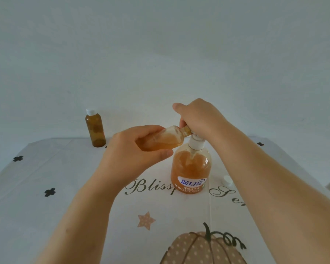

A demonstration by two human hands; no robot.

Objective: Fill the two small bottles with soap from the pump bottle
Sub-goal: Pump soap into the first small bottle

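An orange pump bottle (191, 168) with a white collar and a blue label stands at the table's middle. My right hand (198, 117) covers its pump head from above, fingers curled over it. My left hand (133, 151) grips a small amber bottle (166, 139), tilted almost flat, with its open neck at the pump spout. Orange soap lies inside it. A second small amber bottle (95, 130) with a white flip cap stands upright at the far left of the table.
A white cap (228, 180) lies on the table right of the pump bottle, partly behind my right forearm. The tablecloth (65, 187) is white with black clovers, lettering and a pumpkin print. A plain wall rises behind the table's far edge.
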